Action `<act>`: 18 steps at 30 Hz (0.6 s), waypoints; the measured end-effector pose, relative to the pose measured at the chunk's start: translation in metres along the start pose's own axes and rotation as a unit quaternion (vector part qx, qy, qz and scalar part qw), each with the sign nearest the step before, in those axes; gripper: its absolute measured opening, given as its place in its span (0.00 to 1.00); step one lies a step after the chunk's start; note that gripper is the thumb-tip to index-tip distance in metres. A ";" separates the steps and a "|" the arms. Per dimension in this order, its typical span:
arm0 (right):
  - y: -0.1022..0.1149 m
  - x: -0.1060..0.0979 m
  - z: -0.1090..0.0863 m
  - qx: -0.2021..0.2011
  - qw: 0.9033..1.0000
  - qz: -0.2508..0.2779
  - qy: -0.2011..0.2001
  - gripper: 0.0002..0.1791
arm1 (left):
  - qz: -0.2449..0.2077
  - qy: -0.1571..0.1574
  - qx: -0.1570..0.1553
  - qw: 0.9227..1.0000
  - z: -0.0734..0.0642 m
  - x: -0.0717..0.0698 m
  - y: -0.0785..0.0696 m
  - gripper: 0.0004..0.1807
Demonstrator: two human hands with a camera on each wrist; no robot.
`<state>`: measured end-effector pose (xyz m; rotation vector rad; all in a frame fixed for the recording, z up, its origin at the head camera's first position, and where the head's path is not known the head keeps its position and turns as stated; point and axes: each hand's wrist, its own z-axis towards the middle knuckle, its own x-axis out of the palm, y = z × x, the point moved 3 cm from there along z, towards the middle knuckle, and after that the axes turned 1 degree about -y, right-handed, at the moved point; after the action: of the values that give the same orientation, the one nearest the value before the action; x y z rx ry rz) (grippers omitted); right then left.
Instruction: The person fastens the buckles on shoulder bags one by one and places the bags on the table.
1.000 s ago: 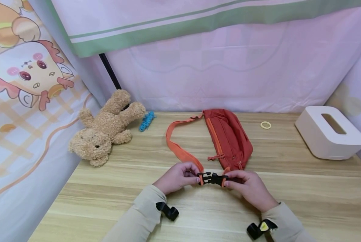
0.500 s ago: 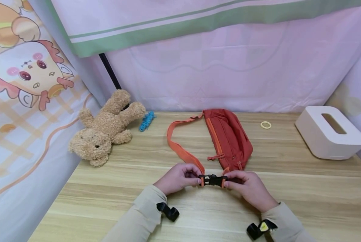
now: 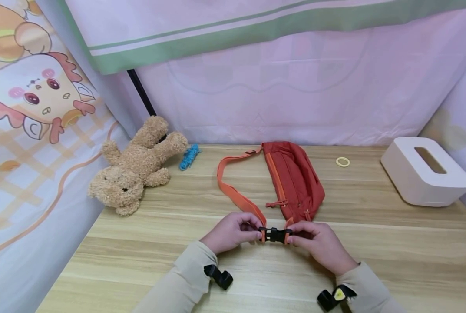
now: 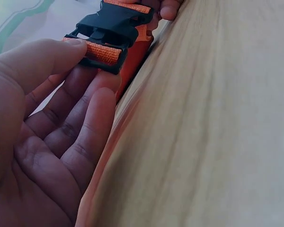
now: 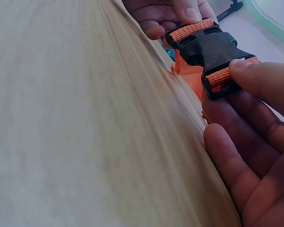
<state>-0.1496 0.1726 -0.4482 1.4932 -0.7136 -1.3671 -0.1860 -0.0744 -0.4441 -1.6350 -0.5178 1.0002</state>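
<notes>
A red waist bag [image 3: 295,178] lies on the table with its orange strap [image 3: 233,191] looped out to the left. The two halves of its black side-release buckle [image 3: 275,235] sit joined, one pushed into the other, as both wrist views show up close. My left hand [image 3: 233,232] pinches the left end of the buckle [image 4: 104,33], thumb on the orange webbing. The right end is pinched between thumb and fingers of my right hand [image 3: 322,243]. In the right wrist view, the buckle body [image 5: 215,49] spans the gap between both hands.
A brown teddy bear [image 3: 133,167] lies at the left, beside a bundle of blue cord [image 3: 189,157]. Behind the bag to the right is a pale yellow ring [image 3: 342,162]. A white tissue box [image 3: 428,174] stands at the far right. Curtains hang behind the table [image 3: 393,243].
The buckle halves, apart with prongs partly showing a second ago, have come together. My left hand has moved slightly right, and the bag and strap have shifted a little.
</notes>
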 end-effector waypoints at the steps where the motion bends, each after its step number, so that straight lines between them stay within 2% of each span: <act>1: 0.000 0.000 0.000 0.000 1.000 -0.002 0.000 0.08 | 0.002 -0.001 0.001 1.000 0.000 0.000 0.000 0.03; 18: 0.002 0.001 0.000 -0.004 1.000 -0.022 0.004 0.08 | 0.034 -0.005 -0.001 0.999 0.000 0.005 -0.003 0.03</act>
<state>-0.1487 0.1714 -0.4467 1.5160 -0.6727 -1.3944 -0.1834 -0.0699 -0.4433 -1.6602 -0.4735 1.0598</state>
